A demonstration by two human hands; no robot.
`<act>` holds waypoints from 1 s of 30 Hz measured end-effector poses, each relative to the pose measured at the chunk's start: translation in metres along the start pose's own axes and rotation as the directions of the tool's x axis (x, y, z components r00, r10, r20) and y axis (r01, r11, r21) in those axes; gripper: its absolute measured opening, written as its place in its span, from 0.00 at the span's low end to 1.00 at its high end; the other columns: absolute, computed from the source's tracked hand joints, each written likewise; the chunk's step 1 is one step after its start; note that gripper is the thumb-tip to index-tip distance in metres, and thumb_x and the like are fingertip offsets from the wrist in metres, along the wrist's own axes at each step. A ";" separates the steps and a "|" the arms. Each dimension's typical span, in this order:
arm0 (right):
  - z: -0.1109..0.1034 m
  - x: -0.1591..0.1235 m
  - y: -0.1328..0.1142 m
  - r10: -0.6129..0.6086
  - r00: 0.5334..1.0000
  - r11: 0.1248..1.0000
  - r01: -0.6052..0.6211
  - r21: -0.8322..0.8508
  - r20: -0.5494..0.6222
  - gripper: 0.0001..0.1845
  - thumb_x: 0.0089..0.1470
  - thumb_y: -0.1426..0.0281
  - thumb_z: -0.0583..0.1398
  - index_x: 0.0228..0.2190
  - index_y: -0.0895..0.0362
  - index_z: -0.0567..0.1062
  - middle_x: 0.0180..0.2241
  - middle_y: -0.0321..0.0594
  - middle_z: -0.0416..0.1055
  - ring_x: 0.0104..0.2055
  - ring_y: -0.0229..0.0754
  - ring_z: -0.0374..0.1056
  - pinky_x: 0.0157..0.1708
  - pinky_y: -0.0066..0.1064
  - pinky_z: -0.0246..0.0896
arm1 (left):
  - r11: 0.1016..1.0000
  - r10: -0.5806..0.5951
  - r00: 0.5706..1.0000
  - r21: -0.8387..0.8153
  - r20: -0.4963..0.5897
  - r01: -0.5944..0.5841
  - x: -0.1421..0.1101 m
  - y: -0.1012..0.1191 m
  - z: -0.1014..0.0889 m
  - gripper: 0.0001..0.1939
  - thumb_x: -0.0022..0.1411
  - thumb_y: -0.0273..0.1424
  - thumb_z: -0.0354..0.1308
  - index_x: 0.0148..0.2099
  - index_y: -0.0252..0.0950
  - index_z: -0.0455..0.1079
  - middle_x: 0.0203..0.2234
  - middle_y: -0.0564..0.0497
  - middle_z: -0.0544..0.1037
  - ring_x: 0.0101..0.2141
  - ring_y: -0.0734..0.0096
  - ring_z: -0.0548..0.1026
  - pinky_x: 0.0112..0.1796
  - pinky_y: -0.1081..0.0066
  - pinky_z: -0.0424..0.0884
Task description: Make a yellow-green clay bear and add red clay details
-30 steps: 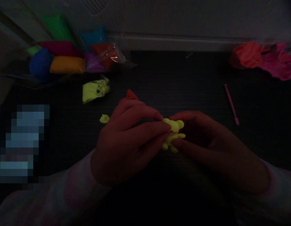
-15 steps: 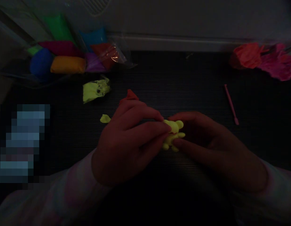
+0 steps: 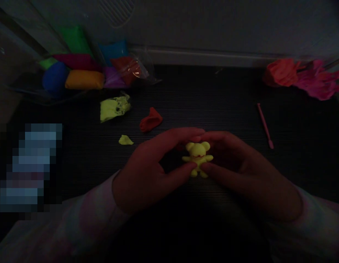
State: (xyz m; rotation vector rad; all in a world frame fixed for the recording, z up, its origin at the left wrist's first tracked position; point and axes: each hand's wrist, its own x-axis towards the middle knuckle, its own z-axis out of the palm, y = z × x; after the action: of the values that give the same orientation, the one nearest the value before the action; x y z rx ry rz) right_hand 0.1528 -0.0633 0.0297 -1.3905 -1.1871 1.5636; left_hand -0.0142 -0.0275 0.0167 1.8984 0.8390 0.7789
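A small yellow clay bear with round ears, stubby arms and legs and a thin red strip at its neck is held upright over the dark table. My left hand grips it from the left, thumb on its lower body and fingers behind it. From the other side my right hand holds it the same way, its thumb tip against the belly. Both sets of fingertips meet behind the bear's head, partly hidden. Left of the bear lie a piece of red clay and a yellow clay scrap.
An opened yellow clay packet lies before a clear bag with several coloured clay packs. To the right is a pink modelling tool, with crumpled orange and pink material behind it. A blurred-out rectangular object is at far left.
My left hand has shifted its fingers from the front of the bear's head to behind it, uncovering the face, left ear and left arm. The red clay now shows fully.
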 end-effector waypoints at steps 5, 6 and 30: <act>0.000 0.001 0.002 0.010 1.000 0.999 -0.009 0.038 -0.012 0.19 0.42 0.75 0.60 0.38 0.50 0.64 0.37 0.36 0.70 0.38 0.38 0.68 0.36 0.29 0.65 | 0.999 -0.030 0.999 -0.011 -0.021 0.030 0.000 0.001 0.001 0.19 0.50 0.26 0.55 0.46 0.39 0.62 0.40 0.51 0.73 0.38 0.72 0.72 0.39 0.72 0.71; 0.000 0.001 0.003 0.010 1.000 0.999 -0.009 0.044 -0.015 0.19 0.42 0.75 0.60 0.38 0.51 0.64 0.37 0.36 0.69 0.38 0.38 0.68 0.36 0.29 0.65 | 0.999 -0.044 0.998 -0.012 -0.032 0.044 0.000 0.002 0.001 0.18 0.50 0.26 0.55 0.46 0.38 0.63 0.39 0.50 0.73 0.38 0.71 0.72 0.38 0.72 0.71; 0.002 0.004 0.012 0.028 0.998 0.995 -0.024 0.093 -0.049 0.19 0.41 0.73 0.60 0.37 0.52 0.63 0.34 0.36 0.66 0.38 0.36 0.66 0.38 0.30 0.64 | 0.994 -0.079 0.997 -0.072 -0.022 0.077 0.007 -0.004 0.003 0.13 0.49 0.26 0.56 0.40 0.33 0.66 0.35 0.50 0.74 0.35 0.76 0.72 0.38 0.75 0.70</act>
State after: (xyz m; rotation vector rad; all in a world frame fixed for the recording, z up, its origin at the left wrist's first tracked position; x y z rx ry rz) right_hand 0.1511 -0.0638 0.0176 -1.3817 -1.0569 1.5720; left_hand -0.0085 -0.0222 0.0130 1.7860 0.8843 0.7758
